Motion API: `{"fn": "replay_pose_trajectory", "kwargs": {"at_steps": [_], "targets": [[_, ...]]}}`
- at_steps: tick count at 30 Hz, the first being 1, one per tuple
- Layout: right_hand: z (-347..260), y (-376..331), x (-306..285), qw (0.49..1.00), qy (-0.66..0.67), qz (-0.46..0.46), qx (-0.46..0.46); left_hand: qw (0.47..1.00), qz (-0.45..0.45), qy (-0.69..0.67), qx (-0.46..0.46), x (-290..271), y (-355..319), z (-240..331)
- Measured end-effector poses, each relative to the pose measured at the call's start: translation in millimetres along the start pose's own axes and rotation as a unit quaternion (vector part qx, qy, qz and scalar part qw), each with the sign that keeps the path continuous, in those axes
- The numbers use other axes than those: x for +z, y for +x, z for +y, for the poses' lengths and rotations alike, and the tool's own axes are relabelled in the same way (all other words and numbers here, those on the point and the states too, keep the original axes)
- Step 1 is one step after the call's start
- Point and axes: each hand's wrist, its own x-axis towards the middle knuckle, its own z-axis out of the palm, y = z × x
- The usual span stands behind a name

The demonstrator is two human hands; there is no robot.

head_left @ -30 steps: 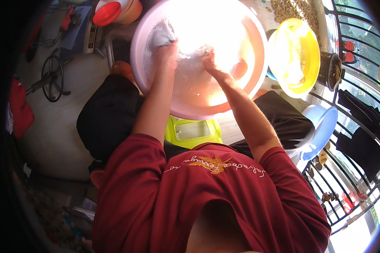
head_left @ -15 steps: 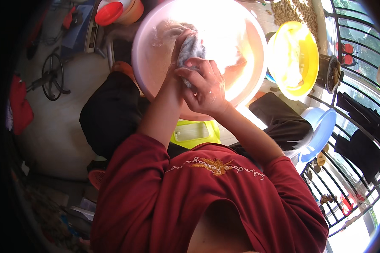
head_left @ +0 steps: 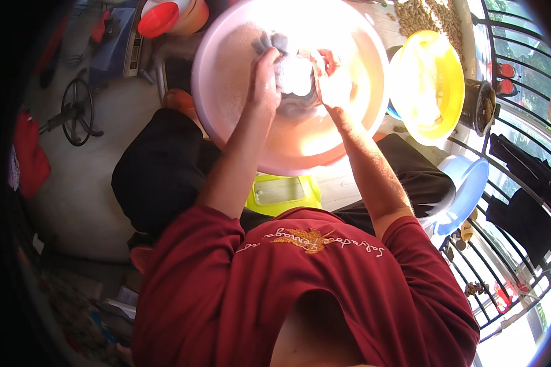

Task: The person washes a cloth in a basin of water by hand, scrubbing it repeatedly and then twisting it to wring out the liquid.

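Note:
Over the big pink basin (head_left: pixel 203 79), a wet grey cloth (head_left: pixel 270 43) is stretched between my two hands. Its exact kind cannot be made out, as bright sunlight washes out its middle. My left hand (head_left: pixel 264 82) pinches one side, fingers closed on the fabric. Opposite it, my right hand (head_left: pixel 335 82) grips the other side with bent fingers, partly lost in glare. Darker folds of cloth hang below, between the wrists. The basin stands in front of me between my knees, and its inside is mostly overexposed.
A yellow basin (head_left: pixel 453 92) stands to the right, with a light blue basin (head_left: pixel 471 196) nearer me. A yellow-green plastic piece (head_left: pixel 315 192) lies below the pink basin. Far left are a red bowl (head_left: pixel 158 19) and a black wheel-shaped frame (head_left: pixel 78 110). Black window bars (head_left: pixel 526 37) line the right.
My hands were together, squeezing the bunched cloth. Now they are apart, right hand moved rightward and up, and the cloth is spread between them.

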Motion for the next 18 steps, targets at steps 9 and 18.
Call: {"fn": "replay_pose_trajectory", "kwargs": {"at_steps": [9,18], "targets": [[9.6,-48.5,23.6,0.952,-0.268,-0.093,-0.119,0.88,0.094,0.462,0.056,-69.8,48.0,-18.6],[-57.6,-38.8,-29.9,0.967,0.241,-0.066,-0.047,0.988,0.074,0.024,-0.135,-19.9,18.4,4.2]]}}
